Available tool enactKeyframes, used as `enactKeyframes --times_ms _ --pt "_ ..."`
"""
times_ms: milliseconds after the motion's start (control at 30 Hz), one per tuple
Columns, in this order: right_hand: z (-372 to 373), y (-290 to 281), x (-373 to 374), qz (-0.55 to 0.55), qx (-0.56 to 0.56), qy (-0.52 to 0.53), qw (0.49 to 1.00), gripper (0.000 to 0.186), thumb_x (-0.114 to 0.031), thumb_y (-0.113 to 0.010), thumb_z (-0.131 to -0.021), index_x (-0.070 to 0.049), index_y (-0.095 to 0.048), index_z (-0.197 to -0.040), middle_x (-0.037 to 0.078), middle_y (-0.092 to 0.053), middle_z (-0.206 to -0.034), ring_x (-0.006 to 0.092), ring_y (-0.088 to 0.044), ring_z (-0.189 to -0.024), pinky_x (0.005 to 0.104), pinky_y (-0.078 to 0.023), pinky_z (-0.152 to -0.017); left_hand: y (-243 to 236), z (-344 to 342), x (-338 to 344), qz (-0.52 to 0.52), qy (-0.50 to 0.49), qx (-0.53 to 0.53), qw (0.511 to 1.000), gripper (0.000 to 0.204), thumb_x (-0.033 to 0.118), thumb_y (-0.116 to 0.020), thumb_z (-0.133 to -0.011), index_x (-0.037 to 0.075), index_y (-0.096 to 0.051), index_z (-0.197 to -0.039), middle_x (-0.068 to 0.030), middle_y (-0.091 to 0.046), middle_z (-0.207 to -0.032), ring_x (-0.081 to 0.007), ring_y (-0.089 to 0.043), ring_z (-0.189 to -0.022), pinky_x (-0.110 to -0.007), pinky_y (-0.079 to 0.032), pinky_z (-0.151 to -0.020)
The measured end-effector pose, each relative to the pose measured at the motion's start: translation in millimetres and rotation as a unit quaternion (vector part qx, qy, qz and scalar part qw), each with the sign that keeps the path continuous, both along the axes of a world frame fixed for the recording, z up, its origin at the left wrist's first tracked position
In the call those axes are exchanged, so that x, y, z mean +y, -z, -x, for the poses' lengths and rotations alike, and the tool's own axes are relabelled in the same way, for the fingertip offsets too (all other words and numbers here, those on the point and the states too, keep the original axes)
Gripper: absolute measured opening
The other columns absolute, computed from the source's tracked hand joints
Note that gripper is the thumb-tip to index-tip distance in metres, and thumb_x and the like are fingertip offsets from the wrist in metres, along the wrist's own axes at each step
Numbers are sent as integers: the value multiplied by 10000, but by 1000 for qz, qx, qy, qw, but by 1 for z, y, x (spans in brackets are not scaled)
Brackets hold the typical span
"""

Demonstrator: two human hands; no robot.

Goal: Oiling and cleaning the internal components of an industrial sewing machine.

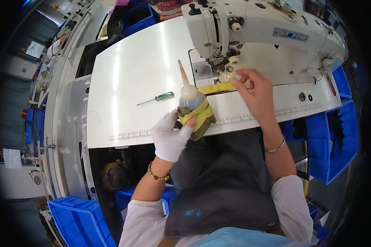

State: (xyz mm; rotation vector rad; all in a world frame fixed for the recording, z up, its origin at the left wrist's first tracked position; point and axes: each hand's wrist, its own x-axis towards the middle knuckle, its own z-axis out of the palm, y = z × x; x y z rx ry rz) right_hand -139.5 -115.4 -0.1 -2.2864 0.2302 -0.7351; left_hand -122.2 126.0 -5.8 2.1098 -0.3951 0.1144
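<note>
My left hand [171, 136], in a white glove with a bare thumb, is wrapped round a translucent squeeze bottle [191, 100]. The bottle stands roughly upright, its long tapered nozzle pointing up. A yellow-green cloth [202, 116] is bunched round its lower part, under my fingers. My bare right hand [255, 90] hovers beside the needle area of a white sewing machine [251, 24]. Its thumb and forefinger are bent toward each other near a small pale thing, too small to name. A yellow strip [218, 87] lies along the machine bed just left of that hand.
A screwdriver [164, 96] with a green handle lies on the white table [132, 74], left of the bottle. Two small round metal parts [302, 96] sit at the right. Blue bins [336, 140] stand beyond the right edge; another blue bin [80, 220] is at the lower left.
</note>
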Motion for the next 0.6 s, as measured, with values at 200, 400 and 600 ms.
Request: enactKeyframes --times_ms 200,400,600 --pt "29 8 63 -44 -2 -81 996 674 -447 -795 -601 -19 -591 -1079 85 -622 -1005 255 -572 -909 354 -401 -787 11 7 -34 -10 -32 -150 988 357 245 -770 -673 60 -653 -955 -110 -643 -785 -254 -624 -643 -321 -498 -575" --pt "28 18 58 17 -11 -64 998 716 -445 -806 -558 -35 -579 -1099 85 -607 -1054 264 -538 -975 374 -379 -826 20 20 -36 -50 -5 -143 988 404 145 -782 -633 23 -646 -993 -103 -643 -809 -166 -635 -646 -269 -515 -621" --pt "29 21 49 6 2 -129 992 745 -420 -807 -553 -53 -549 -1148 100 -592 -1097 259 -508 -1039 369 -356 -886 24 13 -24 -57 56 -93 992 452 177 -784 -663 75 -632 -1076 -86 -645 -857 -127 -633 -662 -237 -513 -640"
